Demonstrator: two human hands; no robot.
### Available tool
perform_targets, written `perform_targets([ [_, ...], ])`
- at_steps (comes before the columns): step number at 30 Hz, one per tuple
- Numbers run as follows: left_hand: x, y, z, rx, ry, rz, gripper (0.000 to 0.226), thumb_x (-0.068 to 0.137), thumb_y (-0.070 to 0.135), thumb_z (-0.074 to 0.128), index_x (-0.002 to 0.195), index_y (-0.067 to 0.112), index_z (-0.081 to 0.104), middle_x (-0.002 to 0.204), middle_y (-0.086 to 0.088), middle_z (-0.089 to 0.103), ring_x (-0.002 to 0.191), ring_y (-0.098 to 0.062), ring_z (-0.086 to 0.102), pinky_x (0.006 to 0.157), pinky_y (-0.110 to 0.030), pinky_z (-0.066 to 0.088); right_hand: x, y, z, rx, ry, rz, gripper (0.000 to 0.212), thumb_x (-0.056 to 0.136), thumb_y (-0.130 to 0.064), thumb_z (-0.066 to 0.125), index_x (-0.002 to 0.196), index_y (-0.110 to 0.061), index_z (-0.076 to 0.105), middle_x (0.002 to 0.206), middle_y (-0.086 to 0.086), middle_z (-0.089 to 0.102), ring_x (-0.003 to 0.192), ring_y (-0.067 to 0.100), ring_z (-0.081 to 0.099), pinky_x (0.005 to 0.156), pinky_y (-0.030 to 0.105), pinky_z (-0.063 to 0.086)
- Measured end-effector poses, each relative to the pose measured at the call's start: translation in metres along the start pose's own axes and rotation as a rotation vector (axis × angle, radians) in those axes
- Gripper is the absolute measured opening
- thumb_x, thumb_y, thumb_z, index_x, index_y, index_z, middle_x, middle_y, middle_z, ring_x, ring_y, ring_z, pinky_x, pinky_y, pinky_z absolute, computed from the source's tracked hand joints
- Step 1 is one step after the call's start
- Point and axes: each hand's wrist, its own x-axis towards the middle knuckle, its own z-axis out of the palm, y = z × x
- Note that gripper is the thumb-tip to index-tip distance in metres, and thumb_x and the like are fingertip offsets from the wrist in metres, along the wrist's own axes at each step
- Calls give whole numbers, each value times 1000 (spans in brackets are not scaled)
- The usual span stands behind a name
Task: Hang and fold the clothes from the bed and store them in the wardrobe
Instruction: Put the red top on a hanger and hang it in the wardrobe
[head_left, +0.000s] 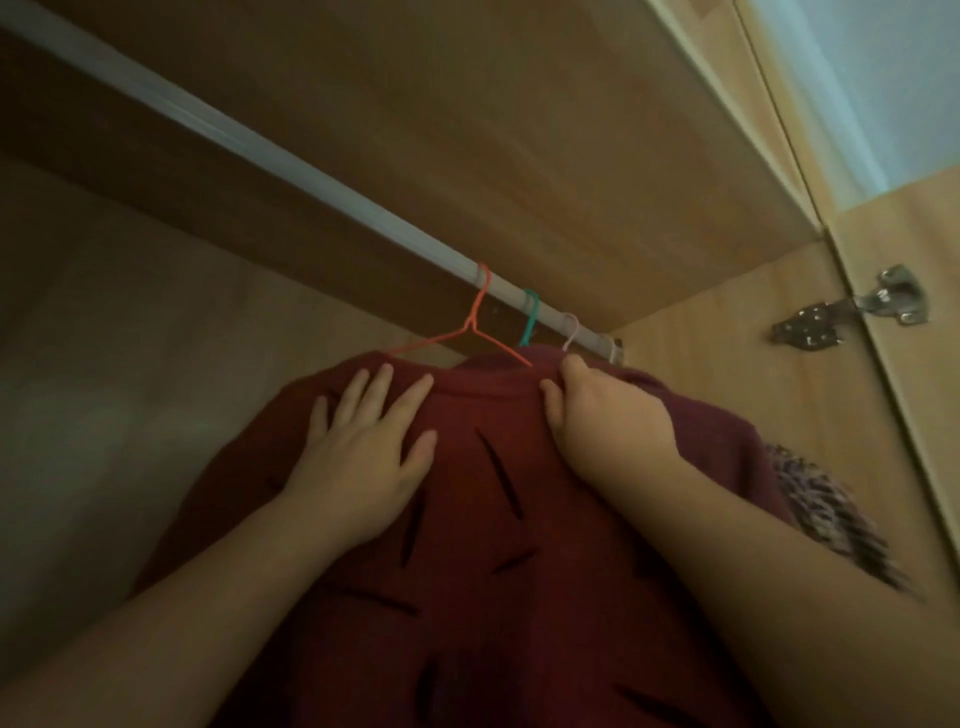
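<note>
A dark red garment (467, 519) with short dark marks hangs on an orange wire hanger (470, 327) hooked over the white wardrobe rail (270, 150). My left hand (363, 462) lies flat on the cloth with its fingers spread. My right hand (602, 415) pinches the garment's top edge near the collar, just under the rail. A teal hanger hook (529, 317) and a pale pink hook (570, 330) sit on the rail further right.
A patterned purple garment (831, 514) hangs behind the red one at right. The wardrobe's wooden side wall (727, 395) and a metal door hinge (852, 312) are on the right, a shelf underside (519, 130) above the rail.
</note>
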Motion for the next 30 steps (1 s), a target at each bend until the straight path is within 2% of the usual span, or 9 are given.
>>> perform_targets([
  [2, -10, 29, -18, -27, 0, 24, 75, 83, 69, 4, 154, 45, 2, 167, 0, 7, 153, -22, -1, 121, -56, 6, -16, 6, -27, -12, -23, -59, 36, 96, -43, 40, 122, -21, 51, 112, 4, 64, 101, 28, 60, 72, 40, 49],
  [3, -15, 48, -27, -44, 4, 54, 74, 84, 68, 5, 154, 45, 2, 166, 1, 9, 153, -22, 0, 121, -56, 7, -28, 12, -43, -48, -42, -80, 45, 95, -42, 41, 135, -22, 47, 122, 3, 60, 109, 28, 56, 81, 42, 50],
  [5, -30, 90, -41, -95, 15, 140, 70, 87, 66, 10, 153, 45, 5, 166, 3, 12, 152, -22, 3, 121, -55, 9, -62, 27, -78, -118, -60, -89, 52, 94, -43, 41, 144, -28, 42, 132, -1, 56, 116, 25, 51, 87, 42, 46],
  [12, -142, 280, -56, -317, -121, 437, 66, 90, 59, 23, 152, 40, 22, 162, 2, 28, 151, -24, 12, 120, -55, 14, -235, 125, -242, -343, -364, 108, 51, 94, -40, 43, 144, -31, 41, 147, -5, 46, 134, 21, 42, 103, 42, 41],
  [14, -190, 340, -63, -421, -218, 467, 67, 89, 61, 23, 152, 40, 20, 162, 0, 27, 152, -24, 11, 121, -54, 12, -286, 148, -304, -404, -480, 190, 55, 93, -39, 45, 146, -31, 38, 151, -4, 42, 139, 20, 37, 107, 41, 38],
  [16, -240, 400, -73, -566, -384, 466, 67, 91, 63, 23, 153, 41, 14, 164, 1, 22, 152, -23, 6, 122, -51, 8, -333, 164, -370, -419, -571, 305, 59, 92, -37, 46, 149, -30, 33, 153, -4, 38, 141, 20, 33, 110, 42, 36],
  [20, -344, 514, -112, -823, -660, 521, 66, 96, 60, 33, 154, 41, 10, 165, 3, 17, 153, -22, 5, 121, -47, 9, -417, 180, -505, -489, -639, 478, 59, 93, -35, 46, 150, -28, 32, 153, -3, 37, 142, 20, 31, 111, 46, 37],
  [26, -482, 647, -199, -1085, -888, 619, 63, 98, 57, 33, 155, 42, 9, 166, 6, 10, 153, -19, 0, 122, -47, 7, -527, 181, -691, -693, -710, 734, 60, 95, -34, 50, 151, -26, 32, 155, -2, 35, 143, 21, 28, 113, 44, 35],
  [30, -550, 702, -256, -1181, -980, 705, 64, 99, 50, 41, 156, 32, 20, 165, -2, 19, 152, -24, 9, 122, -46, 12, -599, 167, -786, -807, -797, 953, 62, 93, -32, 51, 152, -23, 33, 155, 1, 36, 143, 24, 30, 112, 44, 33],
])
